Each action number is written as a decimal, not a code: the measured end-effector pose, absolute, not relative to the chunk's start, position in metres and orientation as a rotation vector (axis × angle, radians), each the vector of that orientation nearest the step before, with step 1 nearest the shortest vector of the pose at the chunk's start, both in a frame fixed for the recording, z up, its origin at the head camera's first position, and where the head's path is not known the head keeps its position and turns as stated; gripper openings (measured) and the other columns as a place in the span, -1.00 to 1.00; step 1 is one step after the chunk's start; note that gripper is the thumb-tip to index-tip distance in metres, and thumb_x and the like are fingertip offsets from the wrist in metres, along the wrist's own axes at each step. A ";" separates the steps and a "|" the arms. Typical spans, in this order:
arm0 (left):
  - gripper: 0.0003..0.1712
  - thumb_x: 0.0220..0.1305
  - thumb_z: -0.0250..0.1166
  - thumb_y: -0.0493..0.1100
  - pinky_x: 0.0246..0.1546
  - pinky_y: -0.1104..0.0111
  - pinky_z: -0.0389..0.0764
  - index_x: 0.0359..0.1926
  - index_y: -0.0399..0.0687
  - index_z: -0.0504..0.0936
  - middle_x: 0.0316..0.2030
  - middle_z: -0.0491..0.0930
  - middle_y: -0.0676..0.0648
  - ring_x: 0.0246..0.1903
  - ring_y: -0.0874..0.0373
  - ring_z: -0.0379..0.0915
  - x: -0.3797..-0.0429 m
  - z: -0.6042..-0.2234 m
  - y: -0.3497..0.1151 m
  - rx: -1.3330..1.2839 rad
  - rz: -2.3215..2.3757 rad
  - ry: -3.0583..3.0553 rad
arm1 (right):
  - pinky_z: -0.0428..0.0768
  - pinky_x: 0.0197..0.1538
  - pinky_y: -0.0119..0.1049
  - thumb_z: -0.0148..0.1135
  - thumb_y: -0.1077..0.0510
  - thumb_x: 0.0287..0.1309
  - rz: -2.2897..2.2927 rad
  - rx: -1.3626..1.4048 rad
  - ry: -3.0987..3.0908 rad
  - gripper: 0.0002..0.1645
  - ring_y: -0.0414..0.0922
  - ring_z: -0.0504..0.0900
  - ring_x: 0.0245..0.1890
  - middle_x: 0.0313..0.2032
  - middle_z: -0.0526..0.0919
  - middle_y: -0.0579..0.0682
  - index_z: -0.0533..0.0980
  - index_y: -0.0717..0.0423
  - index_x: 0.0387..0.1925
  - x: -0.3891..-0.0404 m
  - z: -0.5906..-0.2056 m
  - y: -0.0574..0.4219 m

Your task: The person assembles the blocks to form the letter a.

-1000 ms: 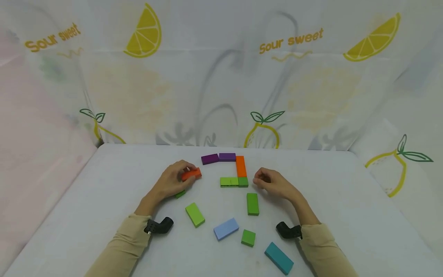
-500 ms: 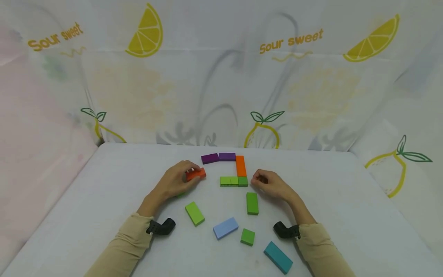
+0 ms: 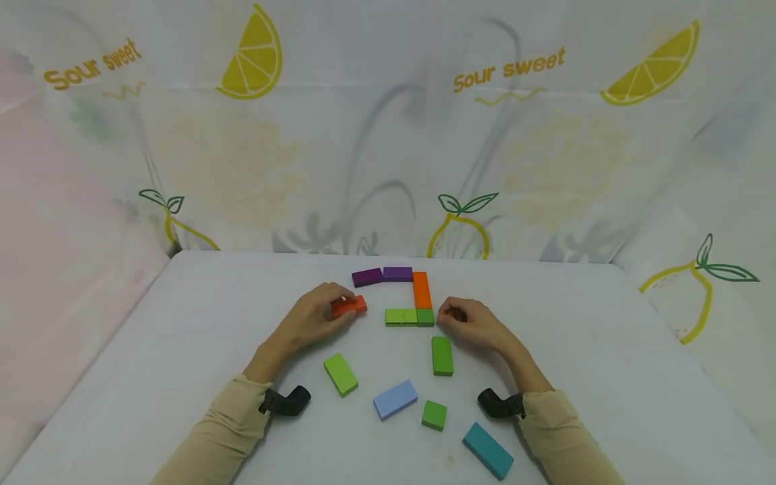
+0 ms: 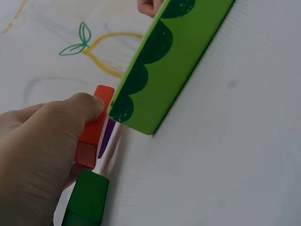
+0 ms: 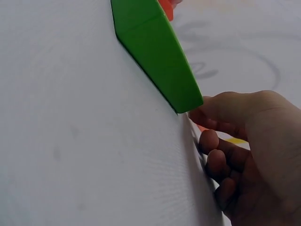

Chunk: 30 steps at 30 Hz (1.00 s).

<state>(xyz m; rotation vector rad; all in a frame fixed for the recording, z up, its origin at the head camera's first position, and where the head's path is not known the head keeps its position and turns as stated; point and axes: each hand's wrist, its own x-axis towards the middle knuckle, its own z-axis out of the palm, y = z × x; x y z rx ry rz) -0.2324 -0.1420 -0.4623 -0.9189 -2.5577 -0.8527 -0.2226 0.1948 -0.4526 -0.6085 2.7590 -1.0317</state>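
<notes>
Left hand (image 3: 315, 316), left of centre: pinching a red-orange block (image 3: 348, 306) between thumb and fingers, close to the worktop (image 3: 545, 303). Right hand (image 3: 479, 323), right of centre: fingers loosely curled, nothing seen in the grasp; its fingertips lie just beside the small green block (image 3: 426, 318), contact not determinable.

Completed portion, at centre: a bracket open to the left. A violet block (image 3: 397, 274) forms the top, an orange block (image 3: 422, 291) the right side, and the small green block with a lime piece (image 3: 401, 317) the bottom. A dark purple block (image 3: 367, 277) extends the top leftward, slightly askew; whether it touches the violet block is unclear.

Outstanding: the left side is unfilled, and the red-orange block lies just left of that gap, not joined. Loose at lower centre are a green block (image 3: 442, 356), a lime block (image 3: 341, 374), a light blue block (image 3: 395, 399) and a green square block (image 3: 434, 415); a teal block (image 3: 488, 451) is at lower right. The left wrist view shows another, dark green block (image 4: 87, 200) beneath the left hand.

Assessment: arrangement judged roughly half complete.
</notes>
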 end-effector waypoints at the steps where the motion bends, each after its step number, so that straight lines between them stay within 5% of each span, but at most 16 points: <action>1: -0.69 0.10 0.38 -0.14 -0.17 0.32 0.56 -0.09 -0.03 0.62 -0.21 0.60 0.04 -0.22 0.24 0.45 -0.232 -0.462 -0.141 -0.923 -0.855 -2.560 | 0.32 -0.35 -0.40 0.15 0.07 0.25 -1.031 -0.620 2.762 -0.91 -0.22 0.36 -0.44 -0.50 0.44 -0.15 0.53 -0.03 -0.33 -0.222 -0.453 0.195; 30: -0.77 0.08 0.41 -0.17 -0.18 0.36 0.56 -0.19 0.01 0.66 -0.20 0.66 0.07 -0.20 0.24 0.50 -0.228 -0.464 -0.127 -1.039 -0.865 -2.559 | 0.35 -0.33 -0.41 0.12 0.06 0.28 -1.067 -0.680 2.757 -0.89 -0.22 0.38 -0.44 -0.48 0.48 -0.16 0.56 -0.07 -0.31 -0.223 -0.453 0.196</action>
